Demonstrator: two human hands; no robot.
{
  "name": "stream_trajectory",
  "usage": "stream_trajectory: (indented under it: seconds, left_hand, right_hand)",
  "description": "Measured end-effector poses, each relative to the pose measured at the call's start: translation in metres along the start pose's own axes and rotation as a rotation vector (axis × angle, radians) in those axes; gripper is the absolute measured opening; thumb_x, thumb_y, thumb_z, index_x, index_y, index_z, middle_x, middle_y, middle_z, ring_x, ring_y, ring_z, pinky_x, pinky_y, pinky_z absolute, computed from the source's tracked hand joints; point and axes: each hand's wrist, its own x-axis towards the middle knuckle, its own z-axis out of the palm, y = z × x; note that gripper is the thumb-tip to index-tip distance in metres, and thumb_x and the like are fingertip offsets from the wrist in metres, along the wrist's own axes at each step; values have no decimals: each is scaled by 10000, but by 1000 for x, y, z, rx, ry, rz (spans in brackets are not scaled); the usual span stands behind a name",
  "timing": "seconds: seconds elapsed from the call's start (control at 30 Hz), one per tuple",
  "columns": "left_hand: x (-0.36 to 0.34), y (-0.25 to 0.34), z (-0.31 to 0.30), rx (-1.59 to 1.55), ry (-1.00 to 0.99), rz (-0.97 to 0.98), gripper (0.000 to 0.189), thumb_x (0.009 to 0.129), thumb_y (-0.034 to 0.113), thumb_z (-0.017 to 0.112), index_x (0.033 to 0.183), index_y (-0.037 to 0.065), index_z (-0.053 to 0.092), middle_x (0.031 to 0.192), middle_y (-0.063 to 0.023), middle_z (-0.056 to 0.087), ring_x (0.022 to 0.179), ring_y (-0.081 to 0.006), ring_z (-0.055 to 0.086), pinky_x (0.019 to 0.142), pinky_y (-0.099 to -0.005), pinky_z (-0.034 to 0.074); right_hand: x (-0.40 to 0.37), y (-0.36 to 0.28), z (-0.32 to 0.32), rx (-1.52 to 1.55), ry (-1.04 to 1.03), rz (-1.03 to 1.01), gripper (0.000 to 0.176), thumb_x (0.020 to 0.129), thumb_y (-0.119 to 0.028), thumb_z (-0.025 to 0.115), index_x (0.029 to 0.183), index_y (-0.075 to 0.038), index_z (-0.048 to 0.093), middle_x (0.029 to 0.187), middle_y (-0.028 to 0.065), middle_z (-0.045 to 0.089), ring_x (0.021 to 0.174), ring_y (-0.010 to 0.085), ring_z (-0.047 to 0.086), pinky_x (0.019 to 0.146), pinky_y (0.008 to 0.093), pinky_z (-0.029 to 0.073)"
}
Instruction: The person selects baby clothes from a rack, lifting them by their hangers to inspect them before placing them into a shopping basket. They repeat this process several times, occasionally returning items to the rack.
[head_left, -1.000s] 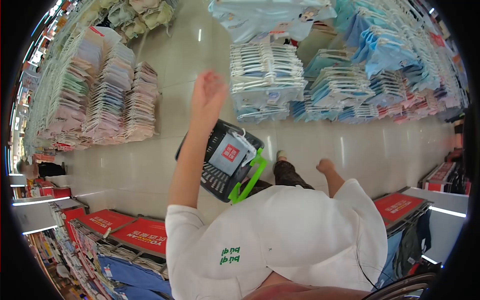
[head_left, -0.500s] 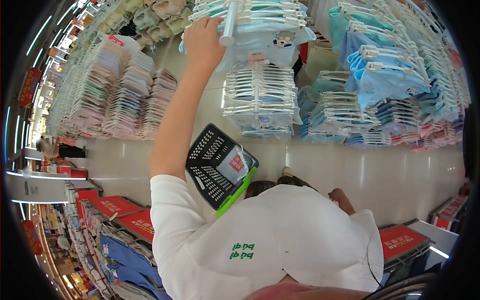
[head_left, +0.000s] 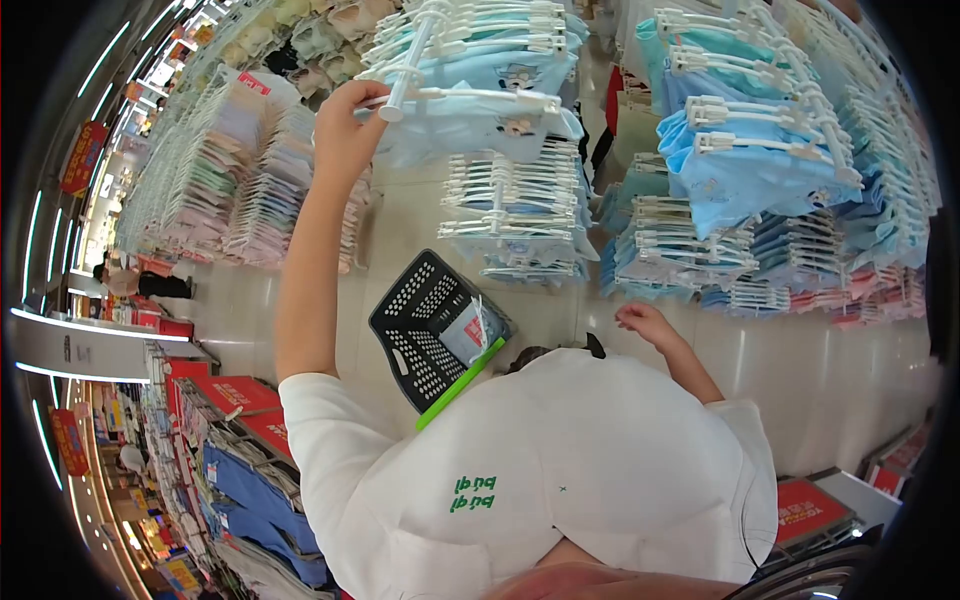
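Gripping the left end of a white hanger (head_left: 480,95), the left hand (head_left: 350,122) has its fingers closed beside the tip of a white display rod (head_left: 410,72); whether the hook sits on the rod is unclear. A pale blue garment (head_left: 450,130) hangs from it. The right hand (head_left: 645,323), fingers loosely curled, appears to hold nothing. Between the 2 hands, a dark basket (head_left: 405,320) contains a packet (head_left: 460,333).

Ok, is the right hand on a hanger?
No, the right hand is apart from the hangers with nothing visible in it; the left hand holds a white hanger.
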Motion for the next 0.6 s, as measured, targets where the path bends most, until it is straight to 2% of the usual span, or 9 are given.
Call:
stream_trajectory:
  seconds: [0.13, 0.2, 0.23, 0.3, 0.33, 0.4, 0.47, 0.53, 0.6]
  left_hand:
    - [-26, 13, -5, 40, 33, 2, 162, 714, 78, 652, 851, 3, 612, 805, -81, 622, 759, -169, 593, 668, -268, 453]
    - [-42, 23, -10, 52, 0, -64, 163, 712, 91, 661, 839, -1, 618, 794, -86, 620, 734, -180, 587, 661, -276, 452]
    - [-50, 29, -14, 61, 9, -69, 163, 712, 91, 661, 839, -1, 618, 794, -86, 620, 734, -180, 587, 661, -276, 452]
    - [-64, 40, -22, 78, -2, -94, 152, 719, 89, 658, 834, -5, 625, 778, -92, 616, 713, -179, 585, 652, -272, 450]
    - [-70, 47, -24, 87, 4, -99, 152, 719, 89, 658, 834, -5, 625, 778, -92, 616, 713, -179, 585, 652, -272, 450]
    - [-81, 63, -27, 46, 62, -110, 159, 726, 87, 656, 852, -6, 629, 770, -97, 614, 701, -172, 584, 651, -263, 448]
    - [-86, 77, -28, 60, 99, -97, 156, 731, 81, 652, 863, -1, 635, 766, -92, 614, 690, -164, 583, 642, -259, 448]
    - [-85, 87, -31, 78, 97, -114, 143, 735, 78, 650, 859, 7, 643, 766, -90, 616, 686, -161, 585, 634, -259, 449]
    - [-77, 90, -34, 49, 98, -114, 144, 730, 79, 651, 856, 10, 646, 766, -91, 617, 687, -166, 591, 628, -261, 451]
  right_hand:
    - [-16, -84, 33, 112, -128, -167, 206, 842, -187, 569, 988, -42, 560, 931, 45, 588, 868, 130, 560, 779, 261, 433]
    - [-30, -133, 44, 242, -175, -361, 342, 816, -118, 585, 1129, -42, 470, 1044, 66, 547, 928, 133, 529, 814, 249, 410]
    - [-36, -154, 48, 237, -188, -364, 342, 816, -118, 585, 1129, -42, 470, 1044, 66, 547, 928, 133, 529, 814, 249, 410]
    - [-46, -192, 53, 242, -88, -667, 582, 764, -87, 630, 1259, -48, 326, 1206, 98, 437, 1062, 173, 462, 889, 290, 372]
    - [-49, -207, 55, 241, -101, -668, 582, 764, -87, 630, 1259, -48, 326, 1206, 98, 437, 1062, 173, 462, 889, 290, 372]
    - [-55, -231, 58, 102, -45, -950, 755, 716, -91, 668, 1323, -44, 222, 1277, 119, 359, 1139, 209, 400, 942, 327, 327]
    - [-60, -247, 64, 81, -62, -973, 790, 705, -99, 671, 1337, -32, 202, 1289, 130, 350, 1162, 224, 379, 971, 344, 295]
    - [-61, -261, 71, 183, -10, -1061, 770, 721, -91, 650, 1339, -31, 195, 1297, 139, 339, 1170, 228, 373, 982, 348, 284]
    - [-70, -278, 74, 284, -35, -1038, 745, 735, -97, 635, 1337, -27, 202, 1289, 138, 353, 1167, 226, 378, 985, 342, 284]
